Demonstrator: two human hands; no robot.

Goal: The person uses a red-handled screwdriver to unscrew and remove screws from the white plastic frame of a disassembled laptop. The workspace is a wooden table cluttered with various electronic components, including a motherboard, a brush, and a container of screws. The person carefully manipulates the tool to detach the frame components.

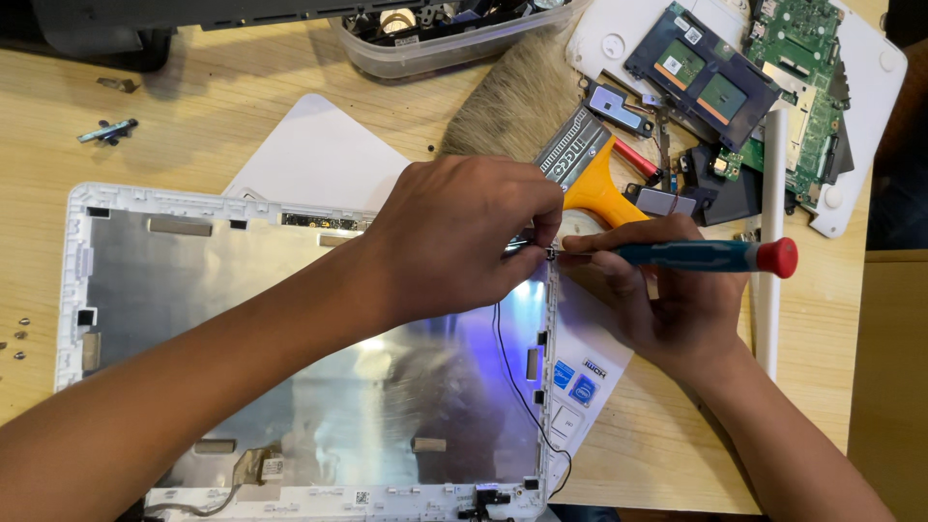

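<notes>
Nearest the camera, a white laptop lid shell (77,208) lies open-side up on the wooden bench (667,445), its inner face lined with silver foil. A thin black cable (517,387) runs along the shell's right side and down to the bottom corner, where a dark hinge fitting sits. Beneath that right edge lies a white panel (590,387) with small blue stickers on it.

Over the shell's upper right corner the two hands meet. The left hand (454,242) reaches across the foil, and its fingertips are pinched together on a small metal part at the corner of the shell. The right hand (677,295) is closed around a screwdriver (696,254) with a blue handle and a red end cap; the tool lies nearly level, with its tip pointing left against the same spot, just beside the left fingertips.

Just behind the hands lies a broad brush (527,97) with pale bristles, a metal band and a yellow handle. A white sheet (319,155) shows above the shell's top edge. To the right rear, a white laptop base (870,87) carries a green circuit board (807,58) and a dark board with two copper squares (701,72), with small dark parts scattered beside them. A white strip (770,193) runs down past the screwdriver's cap.

Far back stands a clear plastic tub (435,48) of parts. Loose screws (19,338) lie at the left edge of the bench, and a small metal piece (106,130) rests farther up.
</notes>
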